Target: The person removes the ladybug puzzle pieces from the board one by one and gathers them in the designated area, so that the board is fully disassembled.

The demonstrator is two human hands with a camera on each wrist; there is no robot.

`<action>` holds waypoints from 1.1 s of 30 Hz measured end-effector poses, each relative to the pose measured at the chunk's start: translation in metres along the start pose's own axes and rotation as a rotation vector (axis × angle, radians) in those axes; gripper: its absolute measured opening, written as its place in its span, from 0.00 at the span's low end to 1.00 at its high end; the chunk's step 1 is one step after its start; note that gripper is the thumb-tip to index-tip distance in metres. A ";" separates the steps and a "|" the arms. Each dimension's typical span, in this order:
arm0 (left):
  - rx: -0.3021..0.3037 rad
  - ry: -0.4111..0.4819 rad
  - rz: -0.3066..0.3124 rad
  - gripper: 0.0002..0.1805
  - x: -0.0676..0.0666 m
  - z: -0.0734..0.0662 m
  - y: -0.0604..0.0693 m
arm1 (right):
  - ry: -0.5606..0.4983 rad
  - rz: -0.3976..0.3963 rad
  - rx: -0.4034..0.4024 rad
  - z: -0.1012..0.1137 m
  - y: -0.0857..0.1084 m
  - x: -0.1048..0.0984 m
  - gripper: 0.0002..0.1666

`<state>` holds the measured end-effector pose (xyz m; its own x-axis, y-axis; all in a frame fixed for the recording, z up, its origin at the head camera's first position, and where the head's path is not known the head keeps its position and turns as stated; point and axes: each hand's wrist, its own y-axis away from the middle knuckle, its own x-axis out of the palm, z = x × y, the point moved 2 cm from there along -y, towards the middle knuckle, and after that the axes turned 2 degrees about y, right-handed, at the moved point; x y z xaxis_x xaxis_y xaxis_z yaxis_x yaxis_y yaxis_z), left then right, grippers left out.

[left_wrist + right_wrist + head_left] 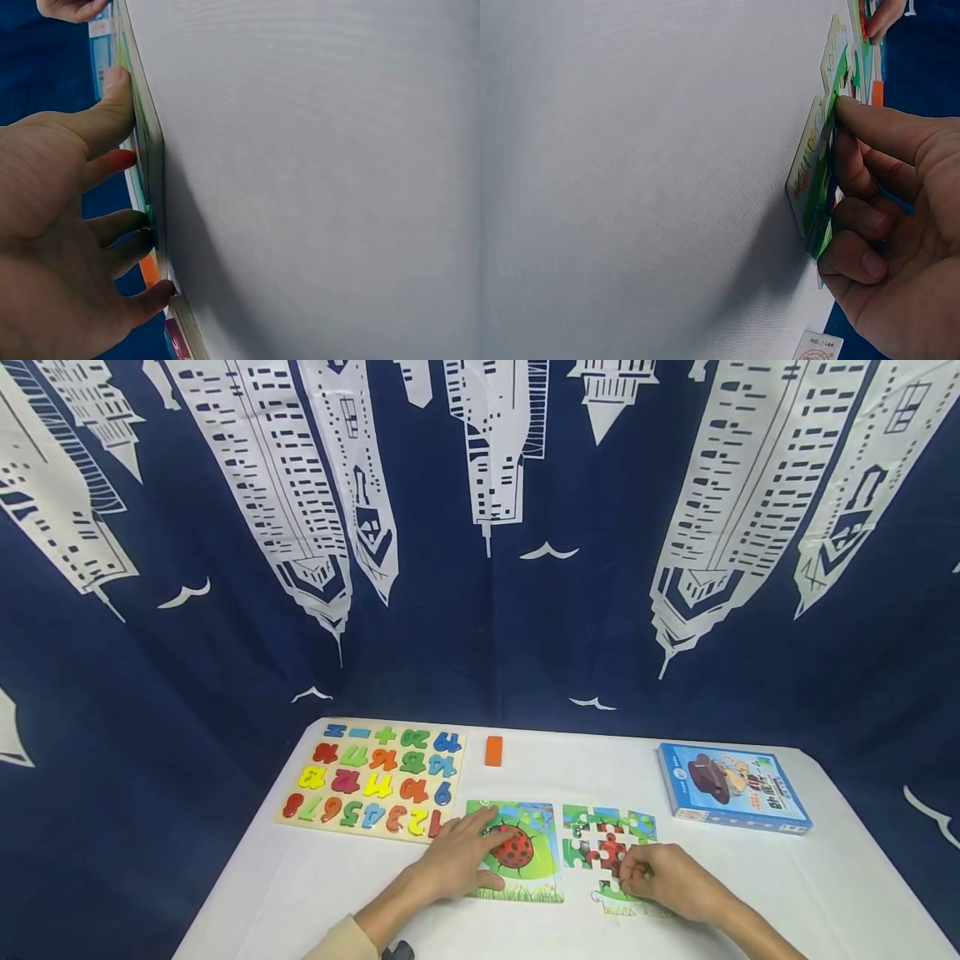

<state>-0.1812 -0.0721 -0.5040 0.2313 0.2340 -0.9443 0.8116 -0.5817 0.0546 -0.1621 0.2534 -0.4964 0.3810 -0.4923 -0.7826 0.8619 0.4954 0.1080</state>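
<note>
A ladybug picture board (525, 889) lies on the white table, and my left hand (459, 857) rests on it with fingers spread. The left wrist view shows that hand's thumb and fingertips against the board's surface. To the right, several jigsaw pieces (577, 853) form part of a similar ladybug picture, with gaps between some of them. My right hand (671, 881) is over the lower right of these pieces, fingers curled, thumb and forefinger pinching a puzzle piece that is mostly hidden. Beneath it, the right wrist view shows a grass-edged corner piece (805, 169).
A wooden number board (367, 781) with coloured numerals lies at the left, close to my left hand. An orange block (493, 751) stands behind the picture board. At the back right lies a blue box (735, 787). A dark object (399, 951) shows at the front edge.
</note>
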 end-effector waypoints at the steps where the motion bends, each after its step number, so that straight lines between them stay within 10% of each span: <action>1: -0.004 -0.006 -0.007 0.43 0.000 0.000 -0.001 | 0.007 -0.004 0.002 0.000 0.000 0.000 0.04; 21: 0.058 -0.010 -0.039 0.18 -0.004 0.004 0.000 | -0.019 -0.005 -0.016 0.005 -0.001 0.002 0.03; 33: 0.146 0.055 0.089 0.15 -0.017 0.011 0.005 | -0.074 -0.017 -0.100 0.040 -0.027 0.021 0.04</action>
<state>-0.1870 -0.0876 -0.4911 0.3310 0.2162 -0.9185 0.7011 -0.7079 0.0860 -0.1641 0.2009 -0.4906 0.3936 -0.5506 -0.7362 0.8320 0.5539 0.0305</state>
